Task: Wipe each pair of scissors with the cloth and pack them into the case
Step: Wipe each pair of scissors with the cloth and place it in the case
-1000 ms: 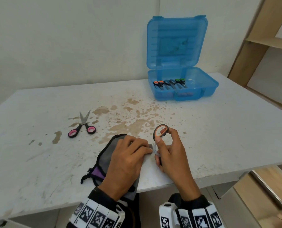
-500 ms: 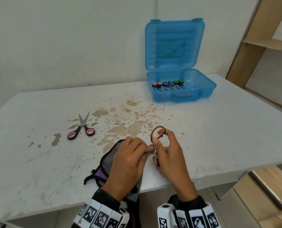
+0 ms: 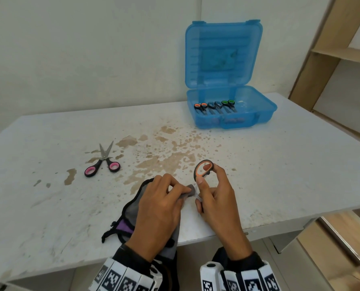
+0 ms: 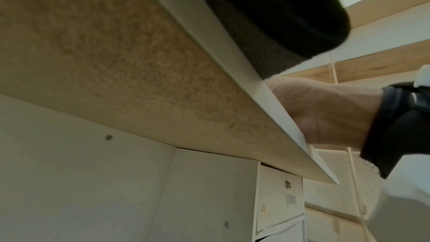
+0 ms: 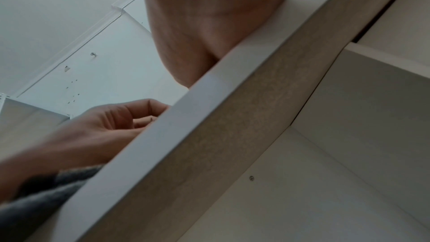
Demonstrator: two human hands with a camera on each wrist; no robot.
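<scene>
a pale, plain wall (image 3: 74, 51) fills the upper left and centre of the head view, lit evenly and softly. below it a white tabletop (image 3: 290, 164) spans the frame, blotched with brown stains (image 3: 170, 156) around its middle. a light wooden shelf unit (image 3: 330, 53) stands at the upper right. both wrist views look up from below the tabletop's edge at its raw chipboard underside (image 4: 121, 58) and at white cabinet panels (image 4: 93, 181) with small screws.

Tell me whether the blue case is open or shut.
Open: the blue case has its lid standing upright, and three pairs of scissors show inside.
</scene>
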